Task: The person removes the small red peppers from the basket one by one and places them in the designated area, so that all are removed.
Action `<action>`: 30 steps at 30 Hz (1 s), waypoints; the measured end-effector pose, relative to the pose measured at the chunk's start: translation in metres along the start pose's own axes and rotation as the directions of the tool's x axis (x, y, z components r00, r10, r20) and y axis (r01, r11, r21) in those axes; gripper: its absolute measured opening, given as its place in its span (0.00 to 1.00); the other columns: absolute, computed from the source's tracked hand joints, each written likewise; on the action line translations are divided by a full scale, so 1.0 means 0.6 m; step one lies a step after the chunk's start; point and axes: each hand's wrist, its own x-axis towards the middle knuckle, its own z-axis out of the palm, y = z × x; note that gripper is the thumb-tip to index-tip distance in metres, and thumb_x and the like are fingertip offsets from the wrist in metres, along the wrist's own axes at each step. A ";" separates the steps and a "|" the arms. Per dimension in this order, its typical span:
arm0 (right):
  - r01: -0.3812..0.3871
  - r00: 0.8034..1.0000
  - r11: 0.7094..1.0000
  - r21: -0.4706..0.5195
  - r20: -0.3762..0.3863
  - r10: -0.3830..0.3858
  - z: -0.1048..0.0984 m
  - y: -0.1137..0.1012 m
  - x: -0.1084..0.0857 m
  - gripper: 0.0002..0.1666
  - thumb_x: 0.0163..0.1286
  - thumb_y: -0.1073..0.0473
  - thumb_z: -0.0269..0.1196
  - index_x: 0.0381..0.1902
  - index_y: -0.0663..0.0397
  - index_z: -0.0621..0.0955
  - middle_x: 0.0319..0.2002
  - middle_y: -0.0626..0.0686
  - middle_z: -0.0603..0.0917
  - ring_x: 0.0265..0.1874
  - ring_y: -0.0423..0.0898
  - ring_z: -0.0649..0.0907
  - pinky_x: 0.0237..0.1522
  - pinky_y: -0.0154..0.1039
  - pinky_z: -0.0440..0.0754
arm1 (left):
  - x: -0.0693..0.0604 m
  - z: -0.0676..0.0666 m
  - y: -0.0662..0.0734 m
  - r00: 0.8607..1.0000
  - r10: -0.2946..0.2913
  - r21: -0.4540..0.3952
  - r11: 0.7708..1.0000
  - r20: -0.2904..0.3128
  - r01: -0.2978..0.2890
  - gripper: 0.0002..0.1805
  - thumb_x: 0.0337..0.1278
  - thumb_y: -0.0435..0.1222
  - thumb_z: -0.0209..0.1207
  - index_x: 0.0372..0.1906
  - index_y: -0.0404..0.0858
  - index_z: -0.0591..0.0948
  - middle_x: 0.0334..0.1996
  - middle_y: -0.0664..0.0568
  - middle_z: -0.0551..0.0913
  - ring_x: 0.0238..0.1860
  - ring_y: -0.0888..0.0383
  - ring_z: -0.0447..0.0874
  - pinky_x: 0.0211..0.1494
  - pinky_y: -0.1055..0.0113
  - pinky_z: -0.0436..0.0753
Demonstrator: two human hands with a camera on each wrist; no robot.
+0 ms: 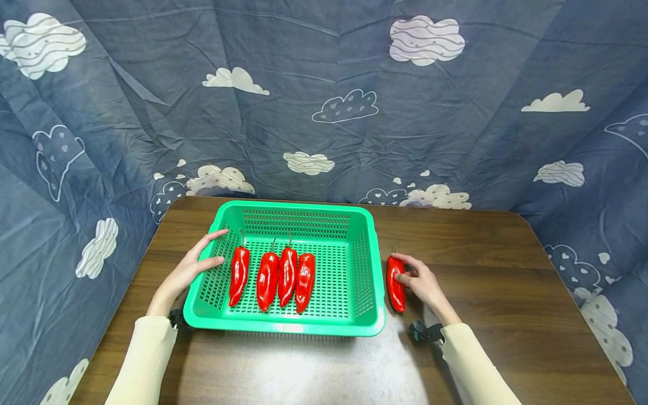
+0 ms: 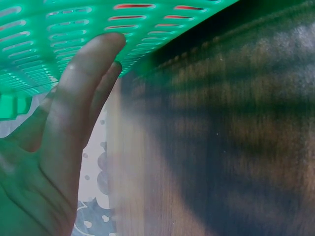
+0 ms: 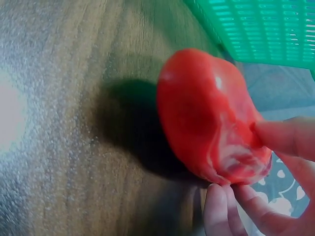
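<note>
Several red peppers (image 1: 287,277) lie side by side inside a green basket (image 1: 283,328). My left hand (image 1: 184,270) is at the basket's left wall, thumb and a finger over the rim; in the left wrist view the fingers of the left hand (image 2: 64,118) lie along the basket's slotted outer wall (image 2: 64,29). To the right of the basket, my right hand (image 1: 420,284) holds another red pepper (image 1: 395,284) between thumb and fingers. The right wrist view shows that pepper (image 3: 206,113) close up, pinched at its near end by the right hand (image 3: 266,191).
The brown wooden table (image 1: 471,264) extends to the right of the pepper and in front of the basket. A blue cloth with white clouds (image 1: 304,129) hangs behind and at both sides. Dark bands are on both wrists.
</note>
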 end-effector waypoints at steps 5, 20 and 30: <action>0.010 1.000 0.999 0.035 0.016 -0.010 -0.002 0.001 0.000 0.29 0.63 0.72 0.57 0.64 0.61 0.72 0.50 0.67 0.72 0.34 0.50 0.77 0.31 0.43 0.82 | 0.000 0.000 -0.001 1.000 -0.001 -0.008 1.000 0.001 0.001 0.32 0.65 0.31 0.53 0.73 0.40 0.59 0.73 0.42 0.51 0.71 0.42 0.45 0.65 0.39 0.51; 0.049 0.998 0.993 0.109 -0.034 -0.046 -0.020 -0.019 -0.007 0.28 0.62 0.74 0.56 0.62 0.67 0.72 0.57 0.72 0.71 0.34 0.53 0.81 0.34 0.43 0.82 | -0.001 0.000 0.002 1.000 0.008 0.000 1.000 0.007 -0.008 0.32 0.65 0.33 0.54 0.73 0.39 0.59 0.73 0.42 0.51 0.71 0.42 0.45 0.65 0.39 0.52; 0.040 0.998 0.996 0.080 -0.058 -0.036 -0.033 -0.048 -0.008 0.27 0.66 0.69 0.55 0.64 0.62 0.71 0.60 0.69 0.70 0.44 0.56 0.79 0.44 0.45 0.79 | -0.001 0.001 0.004 1.000 0.010 0.009 1.000 0.008 -0.010 0.32 0.65 0.32 0.54 0.73 0.40 0.59 0.73 0.43 0.52 0.72 0.42 0.44 0.65 0.37 0.50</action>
